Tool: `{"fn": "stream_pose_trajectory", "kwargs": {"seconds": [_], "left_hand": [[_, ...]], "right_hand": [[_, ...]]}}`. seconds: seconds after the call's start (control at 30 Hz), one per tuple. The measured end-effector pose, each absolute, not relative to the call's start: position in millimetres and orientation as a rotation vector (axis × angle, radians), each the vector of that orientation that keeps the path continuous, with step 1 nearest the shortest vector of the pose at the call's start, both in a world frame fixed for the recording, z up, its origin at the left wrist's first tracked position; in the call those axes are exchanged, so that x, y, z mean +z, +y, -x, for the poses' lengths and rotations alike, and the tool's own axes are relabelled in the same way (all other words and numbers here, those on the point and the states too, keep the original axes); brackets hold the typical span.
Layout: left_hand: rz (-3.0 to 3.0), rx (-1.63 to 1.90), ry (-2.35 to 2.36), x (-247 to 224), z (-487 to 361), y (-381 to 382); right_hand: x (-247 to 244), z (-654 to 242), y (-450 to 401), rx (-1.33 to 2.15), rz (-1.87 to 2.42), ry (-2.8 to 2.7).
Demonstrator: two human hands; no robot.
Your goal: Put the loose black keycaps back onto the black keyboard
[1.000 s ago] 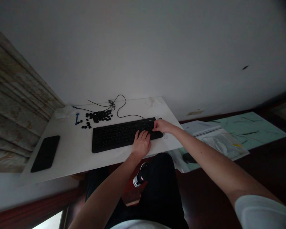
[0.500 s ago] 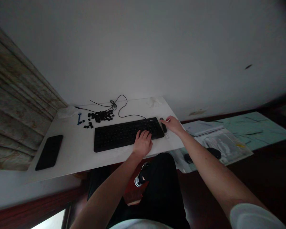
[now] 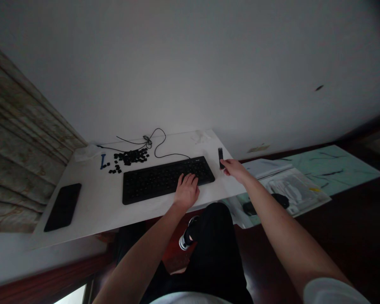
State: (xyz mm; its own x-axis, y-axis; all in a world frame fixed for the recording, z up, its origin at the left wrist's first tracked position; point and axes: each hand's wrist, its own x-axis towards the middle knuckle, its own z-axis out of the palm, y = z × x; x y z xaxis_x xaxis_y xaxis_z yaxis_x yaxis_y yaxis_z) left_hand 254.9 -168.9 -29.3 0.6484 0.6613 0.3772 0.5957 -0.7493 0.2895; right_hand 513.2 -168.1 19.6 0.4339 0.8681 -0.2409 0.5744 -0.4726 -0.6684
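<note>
A black keyboard [image 3: 152, 181] lies on the white desk [image 3: 101, 211]. My left hand [image 3: 187, 190] rests on its right part, fingers spread over the keys. To the right of the keyboard, my right hand [image 3: 236, 169] pinches the lower end of a small black brush [image 3: 221, 156], whose bristle end points toward the wall. Behind the keyboard lies a pile of loose black keycaps [image 3: 133, 156], with several scattered nearer its left end. A blue tool [image 3: 103, 161] lies left of the pile.
A black phone-like slab [image 3: 63, 207] lies at the desk's left. A thin black cable [image 3: 160, 155] curls behind the keyboard. Clear plastic [image 3: 87, 153] sits at the back left corner. Right of the desk are papers [image 3: 266, 168] and a dark object [image 3: 280, 200].
My right hand has taken hold of the black brush and moved it away from the keyboard's right edge. My left hand stays on the keys. The view has shifted slightly.
</note>
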Motion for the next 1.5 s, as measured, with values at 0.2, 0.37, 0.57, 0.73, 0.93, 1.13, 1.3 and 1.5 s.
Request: {"fn": "stream_pose_trajectory", "kwargs": {"seconds": [0.2,0.37,0.57,0.73,0.93,1.13,1.3,1.5], "left_hand": [[-2.720,0.716,1.043,-29.6,-256.3,-169.0],[-2.727,0.713,1.045,-28.9,-256.1,-169.4],[-2.722,0.708,1.056,-28.7,-256.9,-169.5],[-2.719,0.712,1.049,-28.9,-256.5,-169.4],[-2.702,0.725,1.057,-27.0,-256.5,-168.2],[-2.604,0.742,1.113,-19.7,-273.5,-163.4],[-2.523,0.703,1.133,-12.4,-285.9,-151.4],[-2.550,0.577,1.128,-9.0,-280.9,-139.6]], "right_hand": [[25.3,-482.1,-190.8,1.112,1.669,-1.014],[14.4,-461.7,-193.6,1.038,1.651,-1.055],[8.3,-459.0,-193.0,0.990,1.659,-1.181],[11.1,-457.4,-192.4,0.977,1.686,-1.318],[11.9,-461.3,-185.5,1.100,1.601,-1.324],[8.1,-465.5,-177.2,1.161,1.578,-1.245],[11.9,-465.3,-178.0,1.110,1.582,-1.328],[27.8,-460.5,-178.4,0.986,1.696,-1.540]]}}
